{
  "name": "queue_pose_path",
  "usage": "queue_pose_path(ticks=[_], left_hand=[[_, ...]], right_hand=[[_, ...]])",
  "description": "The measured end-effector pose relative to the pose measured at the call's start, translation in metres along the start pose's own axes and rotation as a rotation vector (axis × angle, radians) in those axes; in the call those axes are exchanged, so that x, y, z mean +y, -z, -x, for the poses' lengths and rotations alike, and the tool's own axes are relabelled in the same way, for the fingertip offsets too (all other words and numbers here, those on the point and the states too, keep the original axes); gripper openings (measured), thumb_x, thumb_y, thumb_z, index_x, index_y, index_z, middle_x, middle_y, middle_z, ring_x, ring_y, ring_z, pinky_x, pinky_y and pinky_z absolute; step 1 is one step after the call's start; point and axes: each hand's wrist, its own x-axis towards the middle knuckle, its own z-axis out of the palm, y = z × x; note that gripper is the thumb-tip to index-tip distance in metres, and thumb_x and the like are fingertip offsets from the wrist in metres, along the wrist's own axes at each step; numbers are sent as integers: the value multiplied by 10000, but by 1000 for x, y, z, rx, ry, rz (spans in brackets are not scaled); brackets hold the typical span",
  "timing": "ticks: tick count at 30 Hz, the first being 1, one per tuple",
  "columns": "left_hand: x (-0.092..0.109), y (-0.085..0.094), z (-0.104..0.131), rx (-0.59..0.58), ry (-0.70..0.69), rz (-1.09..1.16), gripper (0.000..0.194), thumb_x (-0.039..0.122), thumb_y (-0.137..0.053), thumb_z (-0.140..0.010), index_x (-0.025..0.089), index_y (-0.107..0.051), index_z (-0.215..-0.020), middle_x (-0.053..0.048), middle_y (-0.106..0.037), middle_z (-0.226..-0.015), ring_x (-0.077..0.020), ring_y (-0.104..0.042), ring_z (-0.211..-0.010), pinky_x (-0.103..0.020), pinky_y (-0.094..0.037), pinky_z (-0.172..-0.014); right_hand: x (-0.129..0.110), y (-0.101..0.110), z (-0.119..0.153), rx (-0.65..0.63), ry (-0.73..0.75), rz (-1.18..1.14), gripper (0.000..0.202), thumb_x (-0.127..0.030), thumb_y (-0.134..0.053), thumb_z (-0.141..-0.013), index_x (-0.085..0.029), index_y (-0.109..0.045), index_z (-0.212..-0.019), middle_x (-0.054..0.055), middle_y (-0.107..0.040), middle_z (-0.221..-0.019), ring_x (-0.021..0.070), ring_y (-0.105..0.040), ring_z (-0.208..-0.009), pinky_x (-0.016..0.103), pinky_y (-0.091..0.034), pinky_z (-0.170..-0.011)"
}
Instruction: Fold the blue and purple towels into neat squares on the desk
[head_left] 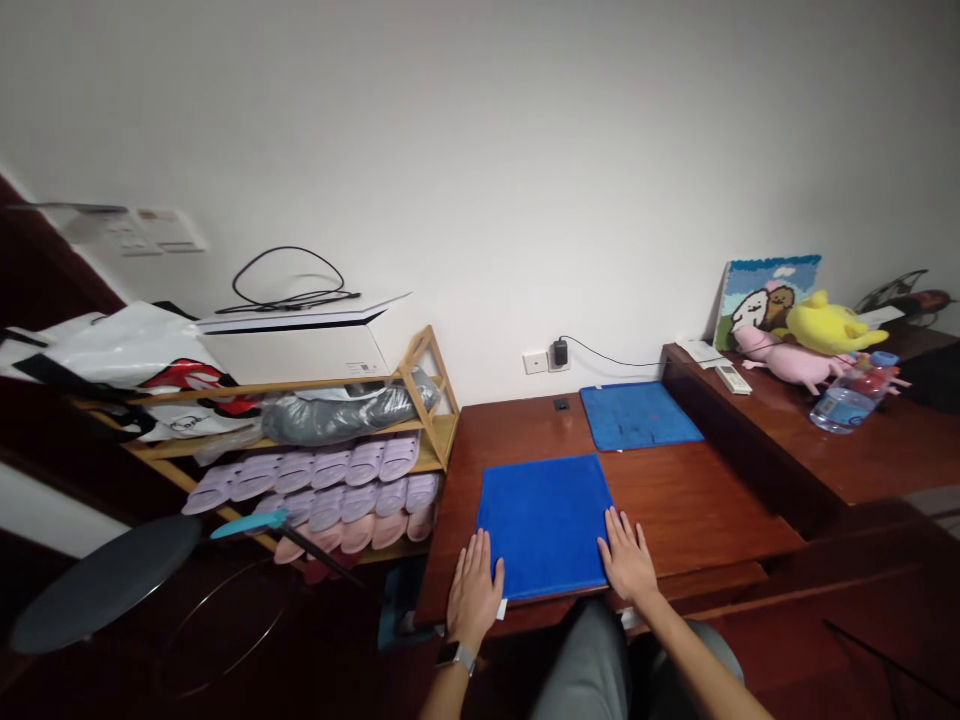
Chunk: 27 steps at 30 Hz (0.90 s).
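A bright blue cloth [546,525] lies spread flat on the reddish-brown wooden desk [517,425], near its front edge. My left hand [475,590] rests flat at the cloth's left edge, fingers stretched out and thumb apart, with a watch on the wrist. At the right edge of the cloth lies my right hand [627,556], palm down with its fingers spread. Neither hand holds anything. A second, darker blue cloth [637,415] lies flat farther back on the desk, against the wall.
Left of the desk stands a wooden rack [435,400] with slippers, bags and a white box [300,350]. A raised surface at the right bears a water bottle [840,405], a pink plush toy [795,362], a yellow plush toy [825,325] and a remote [733,379].
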Motion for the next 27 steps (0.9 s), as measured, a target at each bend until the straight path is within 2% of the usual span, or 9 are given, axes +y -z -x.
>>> queue_pose_path(ticks=[3, 6, 10, 13, 16, 17, 19, 24, 27], left_hand=[[1, 5, -1, -18, -1, -8, 627, 438, -323, -1063, 135, -387, -1609, -131, -456, -1626, -273, -429, -1508, -499, -371, -1249], [25, 12, -11, 7, -24, 9, 618, 421, -308, -1073, 128, -379, -1612, -136, -447, -1631, -284, -407, -1520, -520, -350, -1259], [110, 13, -45, -19, -204, 118, 586, 381, -277, -1091, 179, -325, -1638, -89, -387, -1672, -251, -323, -1563, -493, -302, -1282], [181, 1, -71, -115, -305, 200, 600, 424, -265, -1097, 188, -295, -1648, -93, -362, -1685, -241, -298, -1573, -491, -274, -1291], [211, -15, -80, -234, -320, 239, 618, 474, -251, -1094, 212, -285, -1652, -94, -385, -1673, -245, -313, -1568, -505, -261, -1292], [207, -19, -78, -252, -311, 238, 624, 488, -249, -1092, 218, -281, -1654, -90, -384, -1674, -246, -307, -1570, -505, -256, -1293], [179, -22, -70, -245, -258, 208, 645, 516, -255, -1085, 215, -281, -1655, -91, -359, -1686, -254, -285, -1578, -509, -249, -1295], [51, -8, -40, -148, 50, 35, 691, 524, -268, -1073, 124, -328, -1633, -159, -369, -1670, -310, -324, -1560, -548, -288, -1268], [4, -1, -28, -89, 111, -14, 685, 490, -281, -1073, 106, -299, -1639, -170, -398, -1656, -298, -353, -1548, -527, -308, -1262]], right_hand=[[-1, 2, 0, -6, -2, -15, 672, -473, -188, -1069, -170, -189, -1669, 24, -172, -1731, 243, -125, -1612, 497, -83, -1309], [-2, 4, -1, -7, 3, -30, 665, -468, -202, -1069, -182, -201, -1669, 33, -183, -1730, 249, -130, -1611, 502, -75, -1307], [-3, 8, 0, -4, 2, -26, 664, -465, -202, -1068, -182, -202, -1669, 33, -175, -1732, 250, -127, -1612, 498, -87, -1307], [-3, 10, 0, -22, 13, -7, 656, -434, -214, -1063, -168, -223, -1663, 45, -194, -1728, 251, -133, -1611, 504, -98, -1305], [-2, 10, 0, -32, 26, 15, 643, -389, -205, -1059, -164, -243, -1660, 44, -213, -1724, 252, -129, -1612, 501, -92, -1304], [-2, 9, 0, -28, 26, 16, 645, -393, -199, -1060, -165, -237, -1661, 41, -210, -1724, 253, -128, -1612, 502, -89, -1304], [-1, 8, 1, -15, 20, 7, 657, -429, -190, -1064, -168, -215, -1666, 37, -196, -1727, 255, -133, -1611, 503, -87, -1303], [1, 5, 1, -10, 7, 2, 685, -476, -168, -1065, -159, -181, -1671, 27, -167, -1734, 250, -132, -1612, 495, -81, -1306], [2, 2, 1, -1, 5, 17, 691, -484, -174, -1062, -160, -174, -1673, 28, -172, -1735, 253, -135, -1611, 498, -89, -1306]])
